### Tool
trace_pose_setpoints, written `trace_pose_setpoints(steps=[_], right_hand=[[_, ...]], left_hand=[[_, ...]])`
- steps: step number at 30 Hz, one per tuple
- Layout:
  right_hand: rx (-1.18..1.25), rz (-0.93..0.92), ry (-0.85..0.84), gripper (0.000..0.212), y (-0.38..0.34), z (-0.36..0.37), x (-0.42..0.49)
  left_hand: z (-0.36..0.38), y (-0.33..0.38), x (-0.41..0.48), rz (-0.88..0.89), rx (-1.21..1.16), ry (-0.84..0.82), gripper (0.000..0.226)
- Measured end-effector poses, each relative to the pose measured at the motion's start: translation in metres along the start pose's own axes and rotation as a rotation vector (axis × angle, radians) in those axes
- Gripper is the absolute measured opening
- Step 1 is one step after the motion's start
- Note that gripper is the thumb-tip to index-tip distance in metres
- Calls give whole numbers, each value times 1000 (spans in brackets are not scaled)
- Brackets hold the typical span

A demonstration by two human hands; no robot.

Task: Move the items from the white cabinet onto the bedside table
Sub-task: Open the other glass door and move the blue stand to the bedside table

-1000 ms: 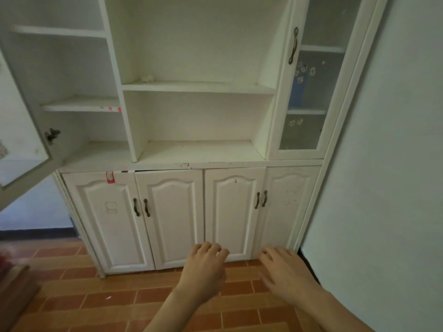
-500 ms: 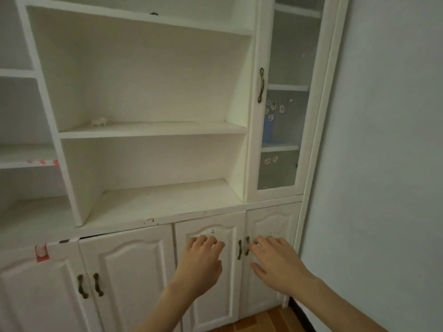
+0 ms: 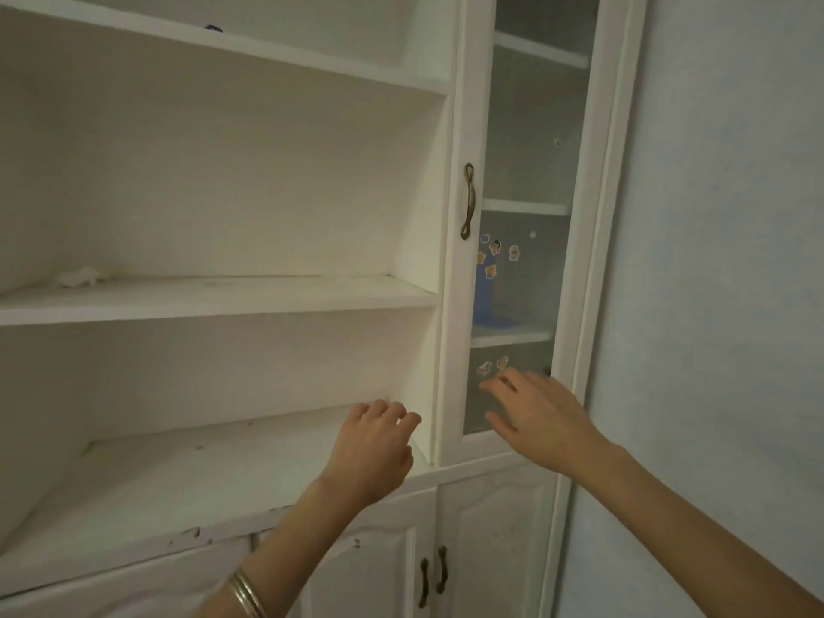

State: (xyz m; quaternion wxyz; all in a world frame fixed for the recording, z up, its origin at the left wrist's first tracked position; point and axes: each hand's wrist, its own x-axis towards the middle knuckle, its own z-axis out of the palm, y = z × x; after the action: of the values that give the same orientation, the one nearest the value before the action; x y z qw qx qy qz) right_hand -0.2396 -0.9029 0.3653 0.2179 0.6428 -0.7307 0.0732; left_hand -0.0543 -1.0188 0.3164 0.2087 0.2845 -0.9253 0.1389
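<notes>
In the head view, the white cabinet (image 3: pixel 232 171) is seen close up, with open shelves on the left and a glass door (image 3: pixel 521 243) on the right, shut; a bronze handle (image 3: pixel 467 201) is fixed upright on the door's left stile; small stickers (image 3: pixel 495 254) are stuck on the glass, and a blue item (image 3: pixel 484 301) is made out behind the pane, standing on an inner shelf, its kind not being clear through the glass. A small pale object (image 3: pixel 80 277) is seen lying on the middle open shelf, far to the left, blurred; a dark bit (image 3: pixel 213 28) is just glimpsed on the shelf above. The left hand (image 3: pixel 372 452) is held over the right end of the lowest open shelf, its fingers loosely curled with nothing between them; metal bangles (image 3: pixel 245 593) are worn on its wrist. The right hand (image 3: pixel 537 417) is raised before the lower part of the glass door, fingers spread wide and empty; whether the fingertips touch the glass cannot be told. Lower doors (image 3: pixel 490 541) with dark handles are seen beneath; a pale wall (image 3: pixel 722 260) is seen to the right.
</notes>
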Motion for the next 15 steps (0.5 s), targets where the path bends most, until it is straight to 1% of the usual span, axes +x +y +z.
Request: trace_pose_setpoints(steps=[4, 10, 15], right_hand=[[-26, 8, 72, 39, 45, -2, 62], [-88, -29, 129, 41, 103, -5, 156], [-119, -50, 274, 34, 140, -15, 230]], left_hand=[[7, -12, 75, 11, 27, 83, 41], [3, -39, 192, -42, 57, 202, 44], [8, -65, 254, -60, 107, 263, 44]])
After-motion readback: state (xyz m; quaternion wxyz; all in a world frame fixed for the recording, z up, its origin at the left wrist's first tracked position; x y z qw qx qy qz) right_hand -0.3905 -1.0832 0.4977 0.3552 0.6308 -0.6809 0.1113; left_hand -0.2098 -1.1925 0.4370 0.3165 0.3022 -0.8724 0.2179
